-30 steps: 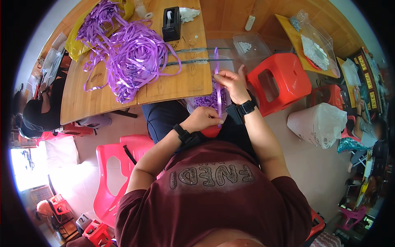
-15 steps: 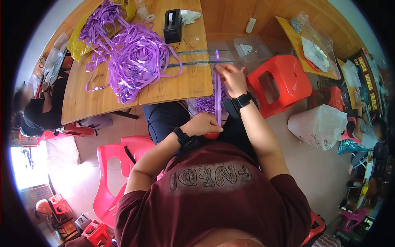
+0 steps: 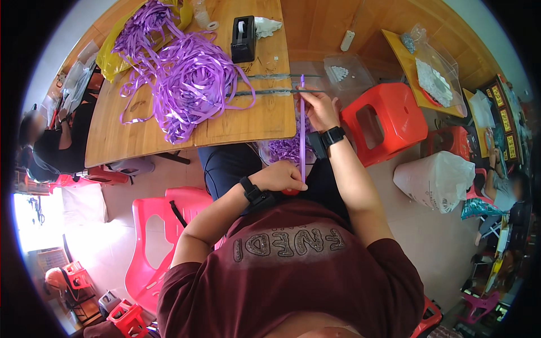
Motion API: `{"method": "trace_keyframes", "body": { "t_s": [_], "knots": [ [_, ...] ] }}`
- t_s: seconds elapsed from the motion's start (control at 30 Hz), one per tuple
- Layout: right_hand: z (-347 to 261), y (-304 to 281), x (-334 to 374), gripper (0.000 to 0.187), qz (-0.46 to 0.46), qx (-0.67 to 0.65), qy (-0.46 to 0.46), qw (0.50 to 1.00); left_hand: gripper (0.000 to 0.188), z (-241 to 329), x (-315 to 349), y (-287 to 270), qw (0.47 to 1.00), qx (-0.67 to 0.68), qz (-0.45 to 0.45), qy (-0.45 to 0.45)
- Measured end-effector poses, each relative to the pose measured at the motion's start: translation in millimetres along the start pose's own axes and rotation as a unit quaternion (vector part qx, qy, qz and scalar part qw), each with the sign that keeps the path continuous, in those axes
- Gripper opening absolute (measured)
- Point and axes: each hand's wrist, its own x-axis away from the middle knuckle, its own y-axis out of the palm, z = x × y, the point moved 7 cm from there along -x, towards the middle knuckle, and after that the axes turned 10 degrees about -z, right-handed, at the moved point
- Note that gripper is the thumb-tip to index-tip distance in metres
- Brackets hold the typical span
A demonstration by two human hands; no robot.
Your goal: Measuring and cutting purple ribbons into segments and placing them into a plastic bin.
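A narrow purple ribbon (image 3: pixel 303 135) runs taut between my two hands, past the table's right edge. Its near end is pinched in the fingers of my left hand (image 3: pixel 283 177), close to my lap. Higher up, my right hand (image 3: pixel 321 110) is closed on the ribbon beside two thin dark rods. The far rod (image 3: pixel 310 75) and the near rod (image 3: pixel 311 90) are taped to the table and stick out past its edge; the ribbon's upper end lies at them. Beneath the ribbon is a heap of purple ribbon pieces (image 3: pixel 284 150), partly hidden by my right arm.
On the wooden table (image 3: pixel 248 124) lie a large purple ribbon tangle (image 3: pixel 194 79), a yellow bag (image 3: pixel 107 59) and a black tape dispenser (image 3: pixel 243 39). A red stool (image 3: pixel 397 121) and a white sack (image 3: pixel 431 179) stand to my right. A pink chair (image 3: pixel 141 248) is at left; other people sit at both sides.
The whole view has shifted slightly. My left hand has drawn the ribbon's near end a little closer to my body, while my right hand stays at the rods.
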Motion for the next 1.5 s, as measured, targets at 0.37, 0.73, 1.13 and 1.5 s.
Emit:
{"method": "trace_keyframes", "body": {
  "t_s": [0.37, 0.73, 1.13, 1.5],
  "knots": [
    [-6.5, 3.5, 21.2, 0.019, -0.004, 0.095, 0.059, 0.994, 0.019, 69.5, 34.5, 0.0, 0.981, -0.046, 0.014, 0.186],
    [-115.6, 115.5, 109.0, 0.027, -0.237, 0.645, -0.221, 0.692, 0.037, 166.9, 95.8, -36.1, 0.967, -0.015, -0.008, 0.253],
    [-175.7, 85.9, -69.7, 0.019, -0.067, 0.708, -0.32, 0.626, 0.041, 204.1, 110.0, -210.9, 0.874, 0.068, 0.397, 0.273],
    [-92.3, -11.4, -123.7, 0.021, -0.053, 0.66, -0.127, 0.739, 0.021, 160.9, 26.2, -240.1, 0.908, -0.209, 0.342, 0.124]
  ]
}}
